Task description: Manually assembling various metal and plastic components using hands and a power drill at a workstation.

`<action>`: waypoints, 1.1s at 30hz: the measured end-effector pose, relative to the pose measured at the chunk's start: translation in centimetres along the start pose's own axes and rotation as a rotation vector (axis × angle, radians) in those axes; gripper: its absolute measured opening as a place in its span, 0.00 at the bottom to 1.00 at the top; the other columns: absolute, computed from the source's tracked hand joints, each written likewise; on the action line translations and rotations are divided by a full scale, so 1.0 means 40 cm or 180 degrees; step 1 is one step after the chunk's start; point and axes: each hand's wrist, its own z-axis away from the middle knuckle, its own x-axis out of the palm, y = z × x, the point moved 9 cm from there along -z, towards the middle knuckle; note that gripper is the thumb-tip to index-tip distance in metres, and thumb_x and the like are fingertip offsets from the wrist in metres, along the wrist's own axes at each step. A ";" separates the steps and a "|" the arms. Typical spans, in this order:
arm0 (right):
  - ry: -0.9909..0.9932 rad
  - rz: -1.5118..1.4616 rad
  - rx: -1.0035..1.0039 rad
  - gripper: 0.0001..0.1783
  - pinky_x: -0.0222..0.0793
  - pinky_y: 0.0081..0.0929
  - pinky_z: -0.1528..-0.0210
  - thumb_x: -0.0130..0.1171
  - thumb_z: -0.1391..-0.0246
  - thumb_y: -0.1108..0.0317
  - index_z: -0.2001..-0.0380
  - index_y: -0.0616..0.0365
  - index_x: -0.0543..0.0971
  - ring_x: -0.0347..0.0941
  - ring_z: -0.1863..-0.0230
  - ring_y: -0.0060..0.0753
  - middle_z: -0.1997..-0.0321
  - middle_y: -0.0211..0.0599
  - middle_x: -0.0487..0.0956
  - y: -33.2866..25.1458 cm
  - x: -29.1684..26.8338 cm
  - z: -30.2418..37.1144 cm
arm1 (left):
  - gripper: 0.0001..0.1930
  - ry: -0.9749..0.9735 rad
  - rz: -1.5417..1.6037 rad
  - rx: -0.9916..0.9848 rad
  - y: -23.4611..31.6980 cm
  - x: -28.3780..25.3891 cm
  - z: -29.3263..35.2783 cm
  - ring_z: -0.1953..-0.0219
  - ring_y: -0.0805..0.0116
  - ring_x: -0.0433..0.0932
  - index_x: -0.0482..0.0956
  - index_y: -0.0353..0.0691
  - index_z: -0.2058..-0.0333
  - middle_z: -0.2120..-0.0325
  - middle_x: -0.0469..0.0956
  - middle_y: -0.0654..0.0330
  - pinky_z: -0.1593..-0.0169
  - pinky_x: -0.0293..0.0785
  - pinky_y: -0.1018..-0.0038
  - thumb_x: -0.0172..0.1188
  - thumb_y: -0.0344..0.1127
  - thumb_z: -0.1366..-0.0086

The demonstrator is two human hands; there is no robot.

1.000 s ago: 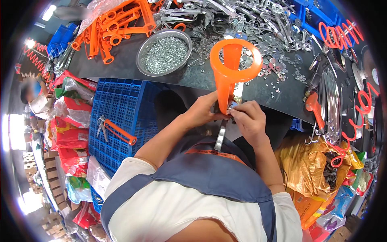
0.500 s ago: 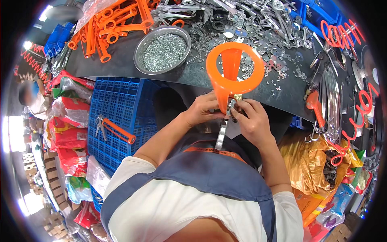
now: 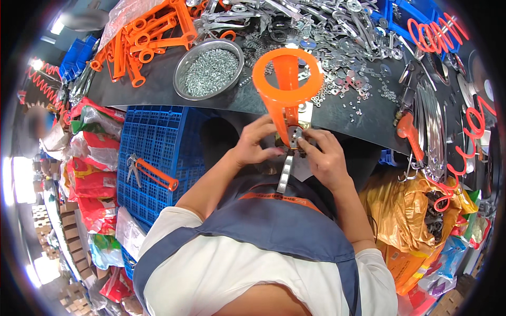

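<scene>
An orange plastic part (image 3: pixel 287 87) with a wide ring at the top and a flat stem stands upright in front of me. My left hand (image 3: pixel 255 145) grips its lower stem from the left. My right hand (image 3: pixel 324 158) pinches a small round metal piece (image 3: pixel 295 131) against the stem's lower end. A flat metal strip (image 3: pixel 285 174) hangs down from that joint between my two hands. Behind them runs the dark workbench (image 3: pixel 158 87), whose front edge is just past my fingers.
A metal bowl of screws (image 3: pixel 209 68) sits on the bench, with a pile of orange parts (image 3: pixel 142 39) at the back left and scattered metal washers and strips (image 3: pixel 348 42) at the right. A blue crate (image 3: pixel 153 158) holds one orange-handled tool (image 3: pixel 153 173). Bags lie at both sides.
The orange part has swung upright and shifted slightly left in my hands. My right fingers have moved onto the small metal piece at its lower end.
</scene>
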 end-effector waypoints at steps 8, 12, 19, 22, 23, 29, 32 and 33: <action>0.0459 0.2057 0.1328 0.22 0.66 0.40 0.48 0.54 0.57 0.80 0.54 0.61 0.74 0.69 0.51 0.52 0.51 0.49 0.72 0.316 -0.334 0.102 | 0.16 0.1503 -0.2200 -0.0725 0.029 -0.427 -0.063 0.57 0.55 0.79 0.79 0.37 0.58 0.61 0.80 0.50 0.52 0.73 0.68 0.63 0.32 0.47; -0.0987 0.2627 0.2624 0.20 0.66 0.48 0.51 0.54 0.58 0.78 0.57 0.63 0.70 0.68 0.52 0.60 0.54 0.53 0.72 0.605 -0.394 0.276 | 0.18 0.0151 -0.2911 -0.1246 -0.125 -0.470 -0.125 0.59 0.52 0.78 0.78 0.37 0.58 0.62 0.79 0.48 0.55 0.73 0.65 0.64 0.35 0.49; -0.0491 0.1736 0.2246 0.14 0.65 0.50 0.57 0.54 0.61 0.78 0.65 0.64 0.73 0.71 0.60 0.62 0.65 0.57 0.76 0.660 -0.435 0.263 | 0.12 0.0208 -0.2121 -0.1809 -0.172 -0.441 -0.145 0.67 0.58 0.79 0.81 0.38 0.67 0.72 0.80 0.51 0.61 0.73 0.67 0.65 0.33 0.52; -0.0148 0.1605 0.2761 0.18 0.68 0.42 0.55 0.56 0.59 0.75 0.60 0.65 0.74 0.73 0.57 0.59 0.61 0.58 0.77 0.610 -0.501 0.238 | 0.10 0.0634 -0.1849 -0.1852 -0.192 -0.500 -0.115 0.70 0.66 0.79 0.81 0.35 0.67 0.73 0.80 0.54 0.64 0.73 0.73 0.65 0.32 0.49; -0.0239 0.1533 0.3219 0.18 0.69 0.40 0.57 0.57 0.60 0.75 0.60 0.64 0.74 0.76 0.61 0.52 0.64 0.50 0.78 0.609 -0.540 0.247 | 0.10 0.1191 -0.0563 -0.1979 -0.219 -0.530 -0.093 0.71 0.72 0.76 0.79 0.33 0.63 0.73 0.79 0.57 0.65 0.72 0.78 0.62 0.31 0.44; 0.1412 -0.1973 0.3444 0.27 0.70 0.20 0.75 0.55 0.60 0.72 0.51 0.64 0.69 0.75 0.68 0.31 0.64 0.39 0.75 0.372 -0.583 0.167 | 0.07 0.2002 0.3172 -0.1625 -0.272 -0.560 -0.075 0.65 0.70 0.75 0.74 0.32 0.59 0.66 0.75 0.58 0.64 0.77 0.81 0.53 0.25 0.35; 0.1217 -0.2780 0.3469 0.30 0.69 0.17 0.83 0.56 0.62 0.67 0.51 0.68 0.68 0.76 0.69 0.34 0.63 0.43 0.75 0.260 -0.503 0.121 | 0.06 0.2279 0.3765 -0.1448 -0.279 -0.555 -0.069 0.64 0.68 0.75 0.74 0.33 0.60 0.66 0.75 0.57 0.60 0.78 0.80 0.52 0.25 0.35; 0.1133 -0.3064 0.3493 0.31 0.68 0.16 0.86 0.57 0.63 0.66 0.52 0.70 0.68 0.76 0.70 0.35 0.63 0.45 0.75 0.221 -0.465 0.111 | 0.09 0.2077 0.4019 -0.1333 -0.274 -0.546 -0.074 0.64 0.67 0.75 0.73 0.31 0.57 0.64 0.75 0.55 0.56 0.78 0.79 0.52 0.24 0.35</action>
